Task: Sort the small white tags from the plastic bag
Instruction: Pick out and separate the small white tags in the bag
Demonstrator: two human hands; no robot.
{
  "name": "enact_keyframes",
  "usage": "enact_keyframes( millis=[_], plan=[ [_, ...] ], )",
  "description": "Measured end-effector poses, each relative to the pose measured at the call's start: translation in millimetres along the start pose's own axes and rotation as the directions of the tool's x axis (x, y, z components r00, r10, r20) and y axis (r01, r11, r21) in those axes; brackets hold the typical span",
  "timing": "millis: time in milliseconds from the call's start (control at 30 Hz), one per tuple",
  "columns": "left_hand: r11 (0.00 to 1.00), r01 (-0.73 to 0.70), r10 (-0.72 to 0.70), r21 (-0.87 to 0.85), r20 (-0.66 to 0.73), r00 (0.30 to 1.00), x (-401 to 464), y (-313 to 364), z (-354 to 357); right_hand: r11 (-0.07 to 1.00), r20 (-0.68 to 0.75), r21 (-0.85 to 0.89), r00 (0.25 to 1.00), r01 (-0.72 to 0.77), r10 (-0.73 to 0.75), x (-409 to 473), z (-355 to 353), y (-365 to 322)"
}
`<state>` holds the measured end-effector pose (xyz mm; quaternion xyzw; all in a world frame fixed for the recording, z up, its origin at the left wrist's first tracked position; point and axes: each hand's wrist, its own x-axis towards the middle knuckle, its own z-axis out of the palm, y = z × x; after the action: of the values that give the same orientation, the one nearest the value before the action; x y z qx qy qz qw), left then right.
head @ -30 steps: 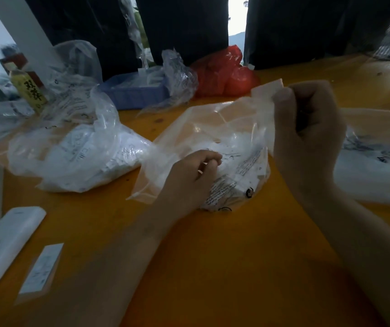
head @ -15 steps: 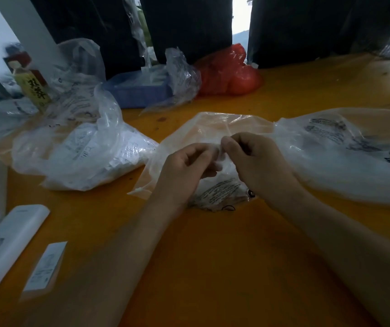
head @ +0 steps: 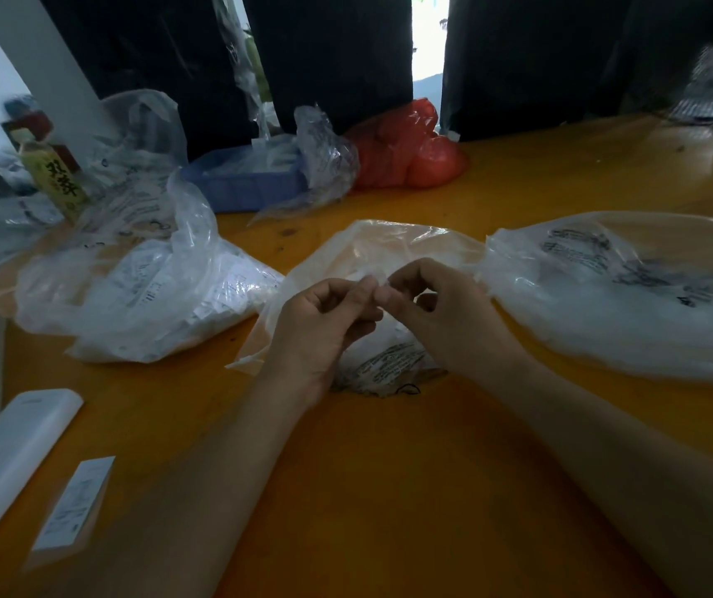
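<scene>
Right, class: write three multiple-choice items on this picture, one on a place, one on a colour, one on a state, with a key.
1. Where is the red bag?
A. at the table's far edge
B. under the left hand
C. on the white remote

2. What colour is the table?
A. green
B. orange-yellow
C. black

3. How are the hands?
A. flat on the table
B. one out of view
C. fingers meeting over the middle plastic bag

Key: 1 A, it lies beside the blue tray; 2 B, the bare top shows it; 3 C, left hand and right hand pinch something small and pale between them.
</scene>
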<state>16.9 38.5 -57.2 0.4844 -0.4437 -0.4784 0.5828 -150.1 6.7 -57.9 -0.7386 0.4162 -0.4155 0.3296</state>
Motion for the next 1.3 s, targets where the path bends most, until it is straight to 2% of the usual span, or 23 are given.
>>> enact_keyframes(
  millis=[133, 267, 333, 400, 533, 633, 733, 800, 867, 900, 967, 1033, 1133, 1300],
  plan=[
    [0.998, 0.017, -0.018, -0.054, -0.012, 1.0, 3, -1, -2, 0.995, -0.043, 0.064, 0.996, -0.075, 0.078, 3, -5, 1],
    [0.998, 0.031, -0.031, -0.061, -0.007, 0.999, 3, 0, -2, 0.886, 0.009, 0.414, 0.974, -0.21, 0.227, 3, -6, 1],
    [0.998, 0.032, -0.033, -0.048, -0.027, 0.999, 2, 2, 0, 0.833, 0.036, 0.503, 0.968, -0.232, 0.248, 2, -7, -1],
    [1.0, 0.025, -0.026, -0.01, -0.039, 0.999, 3, 2, 0, 0.844, 0.035, 0.489, 0.972, -0.219, 0.232, 1, -8, -4],
    [1.0, 0.011, -0.011, 0.022, -0.017, 1.0, 4, 2, -2, 0.964, -0.056, 0.235, 0.988, -0.128, 0.145, 3, -9, -2],
    [0.997, 0.044, -0.042, -0.063, 0.034, 0.999, 4, 7, -2, 0.945, -0.075, 0.303, 0.986, -0.121, 0.15, 2, -9, 0],
    [0.998, -0.025, 0.02, 0.055, 0.091, 0.996, 5, 0, -1, 0.932, -0.09, 0.345, 0.984, -0.111, 0.151, 1, -7, -2],
    [0.994, -0.088, 0.088, 0.059, 0.014, 0.996, 6, -3, 0, 0.956, -0.049, 0.274, 0.991, -0.107, 0.125, 1, -3, -1],
    [0.988, -0.07, 0.059, -0.135, -0.087, 0.995, 8, 0, -2, 0.99, -0.026, 0.098, 0.994, -0.099, 0.102, 1, 1, 3],
    [0.964, -0.054, 0.031, -0.261, -0.088, 0.996, 9, 3, -6, 0.996, -0.018, -0.045, 0.997, -0.08, 0.079, 1, 3, 5],
    [0.902, -0.031, 0.016, -0.43, -0.04, 0.999, 9, 8, -11, 0.933, 0.056, -0.359, 0.998, -0.006, 0.028, 2, 6, 7],
    [0.867, -0.019, 0.019, -0.498, -0.005, 1.0, 9, 12, -14, 0.84, 0.161, -0.54, 0.986, 0.048, 0.047, 2, 10, 7],
    [0.879, -0.013, 0.023, -0.477, 0.015, 1.0, 7, 13, -11, 0.766, 0.192, -0.64, 0.978, 0.063, 0.08, 1, 18, 5],
    [0.921, 0.0, 0.011, -0.391, 0.025, 1.0, 6, 11, -9, 0.761, 0.113, -0.645, 0.994, 0.068, 0.007, 1, 17, 2]
  ],
)
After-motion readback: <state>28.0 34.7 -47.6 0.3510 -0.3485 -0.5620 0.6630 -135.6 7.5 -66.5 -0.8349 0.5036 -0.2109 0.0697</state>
